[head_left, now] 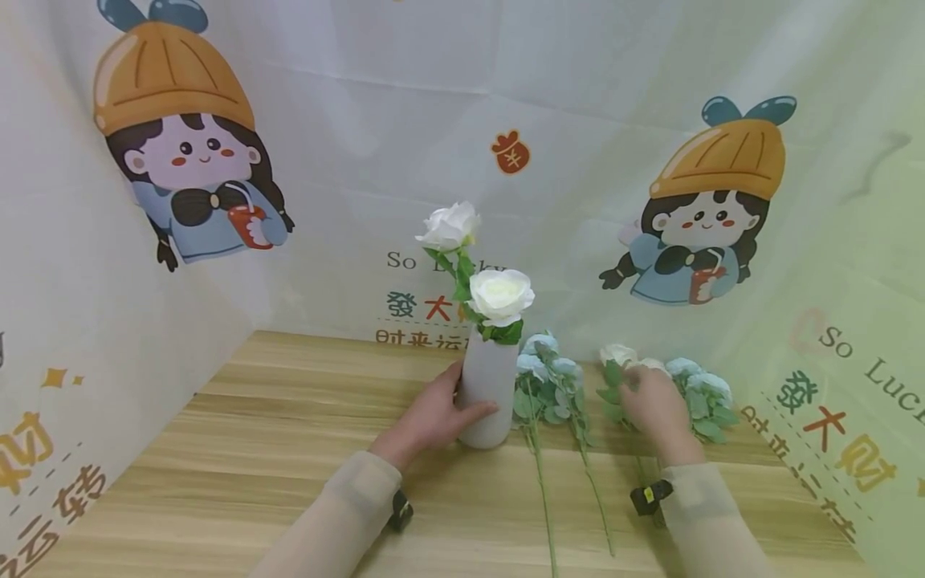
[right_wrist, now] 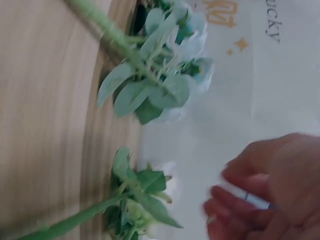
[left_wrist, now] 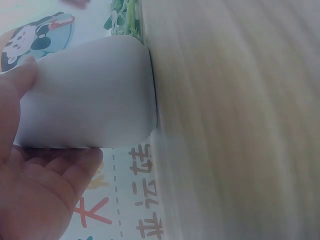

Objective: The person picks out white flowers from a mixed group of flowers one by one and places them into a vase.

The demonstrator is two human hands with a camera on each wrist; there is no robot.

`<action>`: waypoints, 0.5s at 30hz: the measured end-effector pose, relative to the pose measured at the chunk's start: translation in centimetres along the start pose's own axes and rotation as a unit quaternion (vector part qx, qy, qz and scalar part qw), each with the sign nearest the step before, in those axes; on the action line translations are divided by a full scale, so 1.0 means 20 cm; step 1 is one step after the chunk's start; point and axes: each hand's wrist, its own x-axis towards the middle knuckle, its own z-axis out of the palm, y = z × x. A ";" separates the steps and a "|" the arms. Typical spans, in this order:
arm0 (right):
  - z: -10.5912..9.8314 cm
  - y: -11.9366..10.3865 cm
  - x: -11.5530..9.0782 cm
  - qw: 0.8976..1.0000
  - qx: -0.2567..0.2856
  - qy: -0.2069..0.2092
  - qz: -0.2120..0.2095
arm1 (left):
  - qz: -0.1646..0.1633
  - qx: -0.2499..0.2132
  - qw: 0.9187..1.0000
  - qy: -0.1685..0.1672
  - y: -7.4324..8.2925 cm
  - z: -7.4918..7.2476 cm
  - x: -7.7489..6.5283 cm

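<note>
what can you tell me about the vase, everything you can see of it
The vase is plain whitish, smooth and matte, perhaps ceramic, taller than wide, with a rounded lower edge. It stands upright on the wooden table. Two white roses rise from its top, and green leaves cover much of its mouth. The left hand grips its side.

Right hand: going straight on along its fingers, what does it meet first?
Probably the white roses just ahead of the right hand. The right wrist view shows a gap between fingers and blooms, but depth is unclear, so I can't say which bloom comes first.
</note>
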 end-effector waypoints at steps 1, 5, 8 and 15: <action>-0.01 0.01 -0.01 1.000 -0.011 -0.019 0.016 | -0.003 0.001 1.000 -0.002 0.00 0.00 0.00; -0.01 0.04 -0.03 0.993 -0.055 -0.087 0.062 | -0.005 0.001 1.000 -0.005 0.00 0.00 0.00; 0.00 0.05 -0.03 0.988 -0.071 -0.110 0.080 | -0.003 -0.002 1.000 -0.005 0.00 0.00 0.00; 0.02 0.06 -0.05 0.983 -0.070 -0.138 0.094 | 0.003 -0.004 1.000 -0.002 -0.01 0.01 0.01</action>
